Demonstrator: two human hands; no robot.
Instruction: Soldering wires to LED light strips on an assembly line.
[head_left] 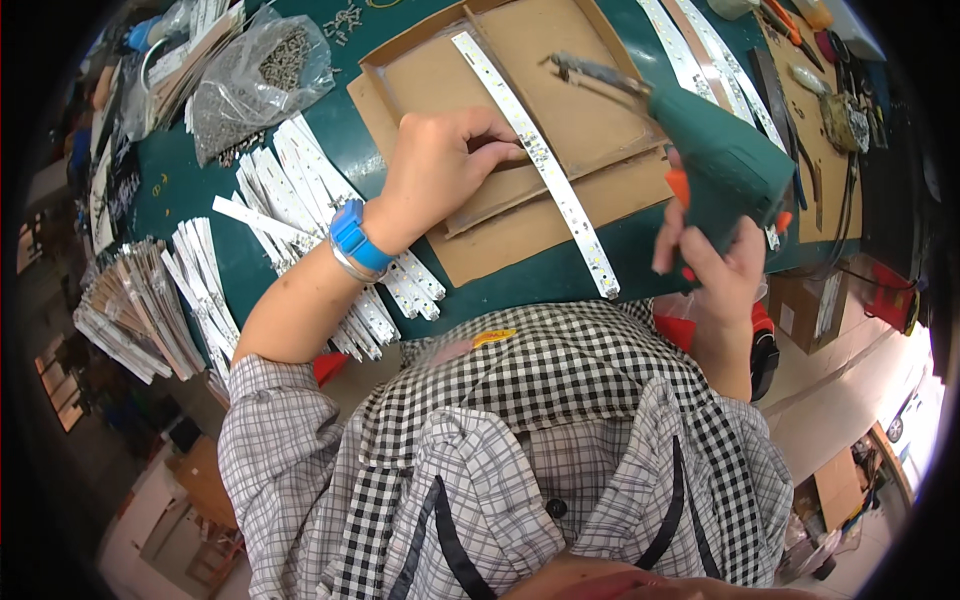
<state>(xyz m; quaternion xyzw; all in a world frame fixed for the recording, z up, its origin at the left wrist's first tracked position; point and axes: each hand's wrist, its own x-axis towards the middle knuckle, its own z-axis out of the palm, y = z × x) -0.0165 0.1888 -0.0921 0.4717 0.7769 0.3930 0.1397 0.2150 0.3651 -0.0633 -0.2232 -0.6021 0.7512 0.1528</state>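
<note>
- Table (560,275) first: it is dark green and fills most of the view, with a room floor and boxes showing off to the right side.
- Brown cardboard tray (560,100) lies flat on the table, in front of the person.
- Green power screwdriver (715,150) is held up above the tray's right edge. Its metal tip points left, toward the strip.
- Long white light strip (535,160) lies across the tray. It runs slanted, from far-left down to near-right, and its near end hangs over the tray's edge.
- Left hand (440,165) presses down right beside the strip's middle, fingers curled and touching it. This hand is the closer one to the strip.
- Right hand (715,265) is wrapped around the screwdriver's handle, just right of the strip's near end.
- Piles of more white strips (300,200) sit to the left.
- Clear bag of little screws (260,75) sits far left.
- Blue wristband (355,235) is on the left wrist.
</note>
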